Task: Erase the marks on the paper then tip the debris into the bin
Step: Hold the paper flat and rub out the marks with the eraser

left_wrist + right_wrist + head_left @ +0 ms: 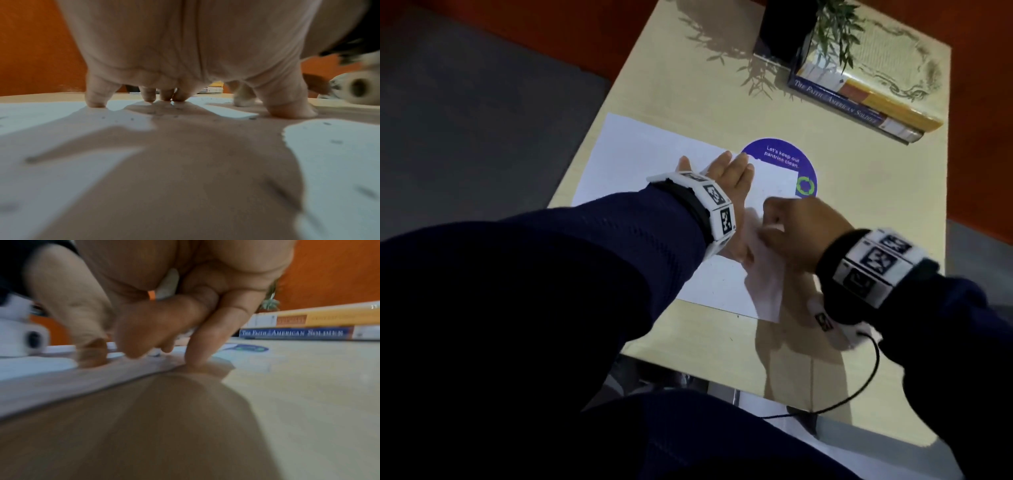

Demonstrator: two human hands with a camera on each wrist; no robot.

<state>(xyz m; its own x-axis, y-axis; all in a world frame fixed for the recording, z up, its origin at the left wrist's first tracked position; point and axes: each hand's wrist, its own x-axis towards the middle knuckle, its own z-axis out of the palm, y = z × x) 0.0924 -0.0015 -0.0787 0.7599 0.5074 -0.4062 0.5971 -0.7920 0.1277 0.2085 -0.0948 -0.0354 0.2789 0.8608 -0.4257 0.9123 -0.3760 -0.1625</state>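
A white sheet of paper (640, 157) lies on the beige table (688, 85). My left hand (717, 164) lies flat on it, with its straight fingertips (95, 104) pressing the sheet down. Small grey specks of eraser debris (156, 112) are scattered over the paper (329, 146). To the right, my right hand (774, 219) is at the sheet's right edge, fingers curled round a white eraser (166, 283) with an orange band. The white eraser tip (244, 97) touches the paper. One fingertip (197, 361) of the right hand rests on the paper's edge. No bin is in view.
A round purple sticker (780, 154) with white lettering lies partly under the paper's far right corner. A stack of books (866, 99) and a black plant pot (787, 27) stand at the back right. A black cable (873, 370) hangs from my right wrist over the table's near edge.
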